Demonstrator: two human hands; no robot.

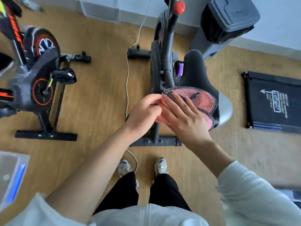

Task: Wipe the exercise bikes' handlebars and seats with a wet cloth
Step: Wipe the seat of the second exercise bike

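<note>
Seen from above, a person in white sleeves and black trousers stands behind a grey exercise bike (164, 62) on a wooden floor (101, 88). The bike's black saddle (193, 70) is at the centre of the view, its narrow nose pointing away from the person. A pink cloth (205, 101) covered in black mesh lies over the wide rear part of the saddle. The right hand (184, 115) rests flat on the cloth, fingers straight and slightly spread. The left hand (143, 110) is just beside it, touching it, with fingers curled and pinching the cloth's left edge. A red knob (179, 6) sits on the bike's frame ahead of the saddle. To the left stands a second exercise bike (32, 70), black with orange trim. A white cable (127, 70) runs along the floor between the two bikes. A grey lidded bin (231, 18) stands near the wall at upper right, and a black mat (273, 101) with white print lies on the floor to the right. A clear plastic box (11, 173) sits at lower left. The person's pale sneakers (124, 167) are below the hands.
</note>
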